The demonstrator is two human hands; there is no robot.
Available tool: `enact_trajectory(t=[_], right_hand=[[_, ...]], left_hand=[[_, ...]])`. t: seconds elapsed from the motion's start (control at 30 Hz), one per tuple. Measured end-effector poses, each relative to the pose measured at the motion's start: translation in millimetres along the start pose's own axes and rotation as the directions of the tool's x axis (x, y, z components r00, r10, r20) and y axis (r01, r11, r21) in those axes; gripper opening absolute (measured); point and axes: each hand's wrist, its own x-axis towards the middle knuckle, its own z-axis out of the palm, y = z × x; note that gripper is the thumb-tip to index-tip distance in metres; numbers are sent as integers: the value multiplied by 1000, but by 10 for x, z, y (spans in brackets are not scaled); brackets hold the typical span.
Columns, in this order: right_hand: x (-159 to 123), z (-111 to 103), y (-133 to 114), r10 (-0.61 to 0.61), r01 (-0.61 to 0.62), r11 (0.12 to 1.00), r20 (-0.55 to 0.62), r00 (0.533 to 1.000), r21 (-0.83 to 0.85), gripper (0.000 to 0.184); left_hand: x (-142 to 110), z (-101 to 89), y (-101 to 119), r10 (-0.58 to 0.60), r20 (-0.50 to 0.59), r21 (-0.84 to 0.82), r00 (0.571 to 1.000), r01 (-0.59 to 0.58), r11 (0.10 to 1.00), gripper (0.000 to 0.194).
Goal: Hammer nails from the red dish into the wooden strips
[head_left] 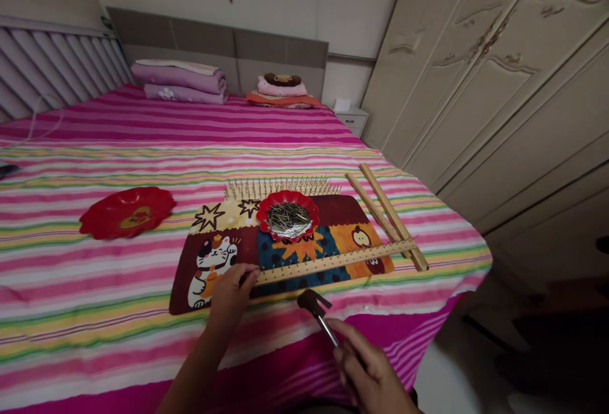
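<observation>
My left hand presses on the left end of a long wooden strip drilled with a row of small holes. The strip lies across a colourful cartoon mat on the bed. In my right hand, near the bed's front edge, is a small dark-headed hammer whose head hovers just below the strip. A red scalloped dish of metal nails sits on the mat behind the strip. Another strip studded with upright nails lies at the mat's far edge.
Two plain wooden strips lie diagonally to the right, touching the long strip's end. A red plate rests on the striped bedspread at left. Folded bedding and a pillow sit by the headboard. A wardrobe stands on the right.
</observation>
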Motion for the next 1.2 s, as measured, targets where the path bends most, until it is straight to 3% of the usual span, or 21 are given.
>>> enact_trajectory(t=[0.2,0.33,0.47,0.8,0.97,1.1,1.2], right_hand=[[493,235,-640,-195,195,981,19,981,-15,34],[766,398,-743,-152,152,988,82,985,11,36],[884,496,-731,-152,160,985,109,982,-70,35],[829,507,-771,-193,207,970,113,975,-127,35],[690,429,-692,-218,221,974,69,974,-41,37],[395,227,-478,-261,262,962,16,965,-81,36],[137,79,-178,-215,204,959,-37,976,-196,37]], left_hand=[[-41,78,-82,19,-111,-49,994,-25,998,21],[-55,84,-74,5,-139,-53,990,-13,998,18],[-51,88,-72,-18,-138,-21,990,15,1000,17],[-57,101,-95,-8,-145,-22,989,5,1000,20],[-54,81,-61,2,-115,-8,993,-3,1000,22],[-24,30,-66,44,-61,-5,997,-44,999,25],[72,9,-123,99,-11,89,995,-97,991,37]])
